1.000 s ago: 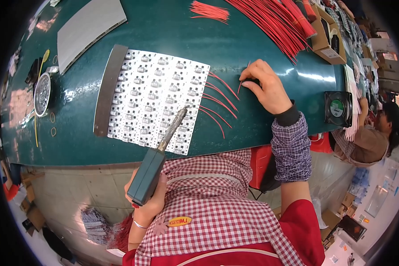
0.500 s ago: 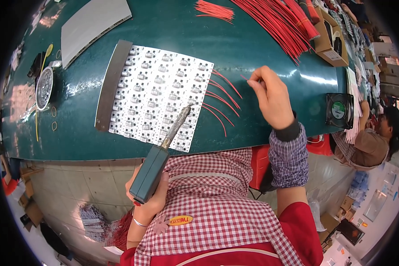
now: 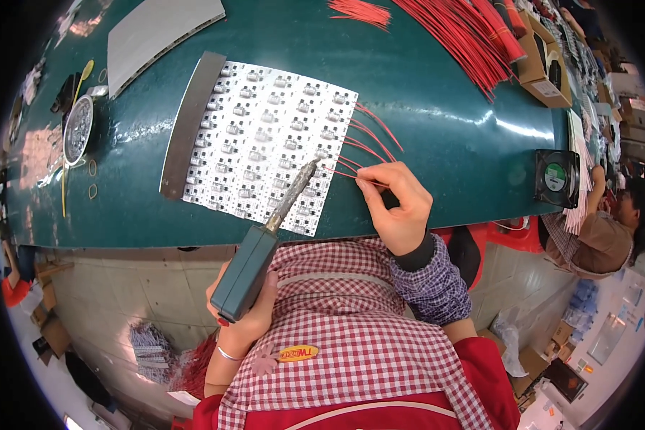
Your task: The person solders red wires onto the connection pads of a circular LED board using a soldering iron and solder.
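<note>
The left hand (image 3: pixel 247 315) is clenched around the teal handle of one soldering iron (image 3: pixel 265 240), off the near table edge; its tip reaches in toward 1 o'clock onto the white circuit panel (image 3: pixel 265 143). The right hand (image 3: pixel 401 208) pinches one red wire (image 3: pixel 344 174) at the panel's right edge, at 3 o'clock from the tip. About five more red wires (image 3: pixel 373 132) fan from that edge. Bare green table (image 3: pixel 444 143) lies beyond, toward a black fan (image 3: pixel 555 178) at the rim.
</note>
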Tool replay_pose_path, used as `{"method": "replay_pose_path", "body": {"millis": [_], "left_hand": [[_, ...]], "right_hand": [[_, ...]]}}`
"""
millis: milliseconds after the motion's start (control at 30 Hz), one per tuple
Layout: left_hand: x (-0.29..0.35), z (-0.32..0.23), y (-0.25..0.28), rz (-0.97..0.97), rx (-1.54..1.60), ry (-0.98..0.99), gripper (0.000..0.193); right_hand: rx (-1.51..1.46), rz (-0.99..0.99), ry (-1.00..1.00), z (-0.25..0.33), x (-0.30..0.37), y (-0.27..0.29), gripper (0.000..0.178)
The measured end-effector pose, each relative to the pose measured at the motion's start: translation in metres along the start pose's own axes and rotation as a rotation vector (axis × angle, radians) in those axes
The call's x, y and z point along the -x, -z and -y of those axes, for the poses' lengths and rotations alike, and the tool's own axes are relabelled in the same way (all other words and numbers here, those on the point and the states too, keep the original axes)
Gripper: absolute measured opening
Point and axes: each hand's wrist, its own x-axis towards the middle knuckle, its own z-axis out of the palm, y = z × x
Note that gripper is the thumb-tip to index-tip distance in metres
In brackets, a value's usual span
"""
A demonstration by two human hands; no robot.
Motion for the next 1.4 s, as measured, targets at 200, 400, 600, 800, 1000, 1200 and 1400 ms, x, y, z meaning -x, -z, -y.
{"method": "replay_pose_path", "body": {"millis": [200,400,600,800,1000,1200,1400], "left_hand": [[0.002,0.001,0.0,-0.008,0.024,0.005,0.028],[-0.002,-0.003,0.001,0.026,0.004,-0.032,0.029],[-0.002,-0.005,-0.001,0.061,-0.029,-0.034,0.027],[-0.006,-0.007,-0.002,0.079,-0.026,-0.044,0.022],[-0.007,-0.008,-0.002,0.075,-0.087,-0.102,0.018],[-0.005,-0.007,-0.003,0.09,-0.042,-0.055,0.018],[-0.004,-0.006,-0.002,0.103,-0.049,-0.047,0.02]], "right_hand": [[0.335,0.056,0.172,0.003,0.001,0.004,0.022],[0.314,0.098,0.137,-0.002,0.007,0.005,0.023],[0.284,0.058,0.13,0.001,0.007,0.004,0.026],[0.302,0.069,0.113,-0.002,0.009,0.004,0.02],[0.3,0.06,0.126,-0.003,0.009,0.004,0.02],[0.293,0.063,0.135,-0.001,0.009,0.003,0.026],[0.297,0.062,0.134,-0.002,0.01,0.003,0.026]]}}
